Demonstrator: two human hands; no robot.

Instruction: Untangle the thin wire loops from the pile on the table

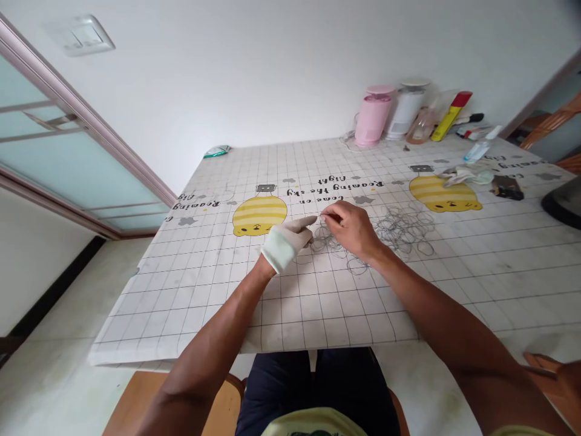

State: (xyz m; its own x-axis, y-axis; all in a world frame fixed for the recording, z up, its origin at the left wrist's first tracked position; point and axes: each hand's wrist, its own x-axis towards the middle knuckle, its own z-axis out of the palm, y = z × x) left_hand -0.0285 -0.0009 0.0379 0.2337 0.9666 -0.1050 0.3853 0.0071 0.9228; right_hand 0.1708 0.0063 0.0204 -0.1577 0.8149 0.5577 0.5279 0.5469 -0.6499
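A loose tangle of thin grey wire-like rings point(399, 230) lies on the table, partly under my right hand point(351, 227). That hand is bare, its thumb and forefinger pinched together; whatever is between them is too small to make out. My left hand point(290, 239) wears a white glove point(279, 245). Its forefinger points toward the right fingertips, with a small gap between, while the lower fingers curl apart from it. Nothing shows clearly in the left hand. Some rings lie close beside its curled fingers.
A checked tablecloth point(190, 303) with yellow bear prints covers the table. Along the wall stand a pink cylinder point(373, 118), a white cylinder point(403, 112), and a yellow can with a red cap point(449, 121). At right lie another glove point(469, 174) and a dark small box point(507, 188).
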